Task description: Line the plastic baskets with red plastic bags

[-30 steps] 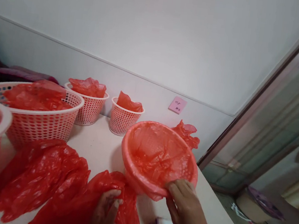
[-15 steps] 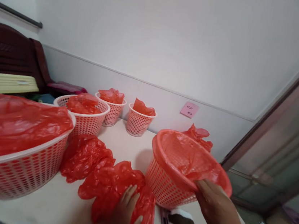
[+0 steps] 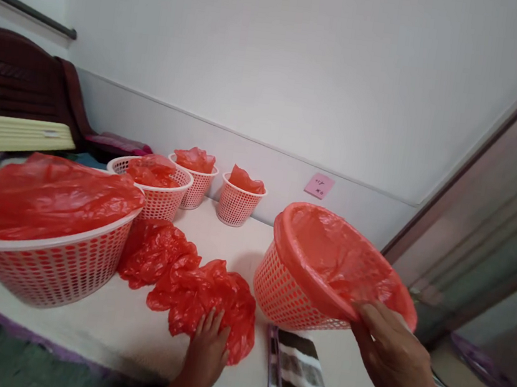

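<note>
My right hand grips the rim of a plastic basket on the right, thumb and fingers pinching the lined edge. A thin red plastic bag lines this basket and folds over its rim. The basket leans, its far left side higher than the side in my hand. My left hand lies with fingers stretched out on a crumpled red plastic bag on the white table. Another crumpled red bag touches it on the left.
A large white basket with red plastic stands at the left. Behind it are a middle-sized basket and two small baskets, all with red bags. A striped cloth lies at front. A pink note sticks to the wall.
The right-hand basket has tipped further, its far rim rising, and the red plastic behind it no longer shows. The left hand stays on the crumpled bag. The view has shifted slightly.
</note>
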### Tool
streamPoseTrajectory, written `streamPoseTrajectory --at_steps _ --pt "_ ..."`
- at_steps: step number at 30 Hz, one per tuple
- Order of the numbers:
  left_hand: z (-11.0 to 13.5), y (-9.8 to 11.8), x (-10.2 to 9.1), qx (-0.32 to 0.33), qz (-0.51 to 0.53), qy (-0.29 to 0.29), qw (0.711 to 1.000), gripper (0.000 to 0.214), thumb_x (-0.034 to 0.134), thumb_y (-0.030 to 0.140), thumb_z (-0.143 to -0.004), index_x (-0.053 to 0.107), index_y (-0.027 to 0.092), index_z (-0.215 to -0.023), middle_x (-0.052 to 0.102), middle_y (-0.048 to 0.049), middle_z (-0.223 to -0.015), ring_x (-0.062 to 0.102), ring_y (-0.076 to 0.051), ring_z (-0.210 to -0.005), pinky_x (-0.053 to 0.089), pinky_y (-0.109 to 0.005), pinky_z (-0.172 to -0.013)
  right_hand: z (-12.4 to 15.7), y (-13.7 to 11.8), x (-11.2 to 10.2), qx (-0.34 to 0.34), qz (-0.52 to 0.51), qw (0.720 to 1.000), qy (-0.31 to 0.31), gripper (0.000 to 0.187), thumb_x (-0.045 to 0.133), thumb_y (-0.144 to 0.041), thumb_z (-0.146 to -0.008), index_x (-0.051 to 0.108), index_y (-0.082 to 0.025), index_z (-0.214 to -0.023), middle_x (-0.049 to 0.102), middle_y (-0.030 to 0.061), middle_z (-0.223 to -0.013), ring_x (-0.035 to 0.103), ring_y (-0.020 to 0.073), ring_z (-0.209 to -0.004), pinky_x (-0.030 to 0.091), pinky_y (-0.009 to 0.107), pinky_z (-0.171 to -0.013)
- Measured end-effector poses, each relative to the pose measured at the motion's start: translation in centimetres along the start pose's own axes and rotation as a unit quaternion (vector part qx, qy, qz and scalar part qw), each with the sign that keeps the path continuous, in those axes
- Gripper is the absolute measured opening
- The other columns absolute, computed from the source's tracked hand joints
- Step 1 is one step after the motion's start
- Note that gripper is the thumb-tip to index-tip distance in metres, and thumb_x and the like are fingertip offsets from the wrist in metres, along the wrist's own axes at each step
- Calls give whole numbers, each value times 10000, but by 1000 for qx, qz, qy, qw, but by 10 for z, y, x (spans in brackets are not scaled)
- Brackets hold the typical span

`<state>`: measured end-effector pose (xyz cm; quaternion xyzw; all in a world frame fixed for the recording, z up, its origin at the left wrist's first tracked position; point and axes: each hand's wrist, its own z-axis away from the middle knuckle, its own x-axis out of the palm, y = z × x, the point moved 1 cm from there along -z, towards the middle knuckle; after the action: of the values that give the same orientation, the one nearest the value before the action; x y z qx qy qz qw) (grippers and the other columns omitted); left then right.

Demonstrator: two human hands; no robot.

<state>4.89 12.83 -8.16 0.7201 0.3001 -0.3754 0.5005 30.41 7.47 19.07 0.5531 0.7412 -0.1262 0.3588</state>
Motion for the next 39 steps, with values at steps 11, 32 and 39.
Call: streamPoseTrajectory --at_steps 11,32,39 --pt "-21 -21 6 -66 -102 85 989 422 477 145 -856 646 128 -1241 469 -206 -1474 358 -381 -1406 296 -540 -1135 14 -40 -14 36 -156 986 -50 160 444 -215 -972 515 -233 -830 574 10 -742 553 158 -686 414 274 -635" --pt "-23 -35 2 -96 -122 112 981 396 484 201 -878 634 133 -1237 496 -185 -1455 406 -351 -1377 336 -517 -1109 43 -37 -5 -6 -116 968 -221 174 378 -138 -961 479 -225 -850 559 2 -762 537 164 -671 372 269 -594" --pt "-22 -38 6 -66 -91 133 985 402 485 244 -872 643 105 -1215 479 -227 -1449 405 -393 -1364 362 -563 -1075 48 -51 0 -3 -108 970 -218 149 483 -109 -923 488 -221 -825 549 -1 -768 504 158 -669 328 272 -598"
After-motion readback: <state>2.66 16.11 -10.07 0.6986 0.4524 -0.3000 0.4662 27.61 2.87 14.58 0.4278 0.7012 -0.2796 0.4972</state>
